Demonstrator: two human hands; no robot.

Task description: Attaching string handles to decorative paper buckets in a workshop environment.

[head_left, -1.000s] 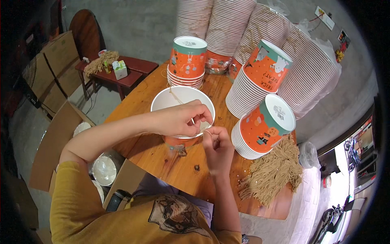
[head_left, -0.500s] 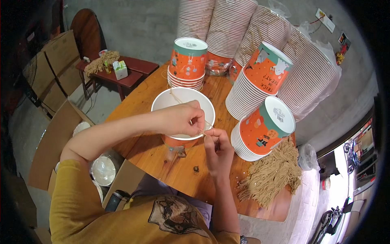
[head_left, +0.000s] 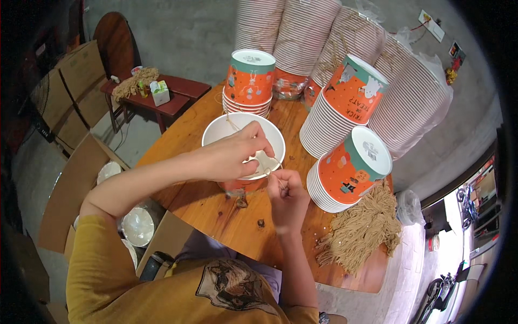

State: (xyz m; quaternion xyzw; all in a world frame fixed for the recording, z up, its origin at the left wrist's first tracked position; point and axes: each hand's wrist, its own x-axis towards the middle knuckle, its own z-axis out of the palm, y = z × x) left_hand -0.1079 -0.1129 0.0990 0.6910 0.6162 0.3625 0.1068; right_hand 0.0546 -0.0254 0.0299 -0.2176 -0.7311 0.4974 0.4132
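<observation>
Bowl [head_left: 216, 132], white paper, open side up, stands on the near-middle of the table [head_left: 216, 216], resting on an orange base that shows just below the hands.

Left hand [head_left: 232, 156]: lies across the bowl's near rim, fingers pinched together on a thin string [head_left: 268, 174] at the rim.

Right hand [head_left: 288, 197]: just beside the bowl on its right and near side, thumb and forefinger pinched on the same string; the two hands are almost touching.

String: a short pale loop between the two pinches, too thin to follow further. A second strand [head_left: 232, 123] lies inside the bowl at its far wall.

Cup stack [head_left: 248, 81]: orange printed, green-banded top, upright, directly behind the bowl.

Two tilted stacks [head_left: 345, 102], [head_left: 350, 173]: same orange print, leaning right of the bowl, the nearer one close to the right hand.

Plain stacks [head_left: 302, 32]: tall ribbed columns in clear wrap along the far edge of the table.

Twine bundle [head_left: 364, 229]: tan, loose, on the table's right near edge, touching the nearer tilted stack.

Small dark bits [head_left: 260, 222]: on the wood in front of the hands.

Side table [head_left: 172, 92]: dark red, on the floor to the left, carrying another twine bundle and a small box.

Cardboard sheets [head_left: 70, 183]: flat on the floor at left, with white bowls beside them.
</observation>
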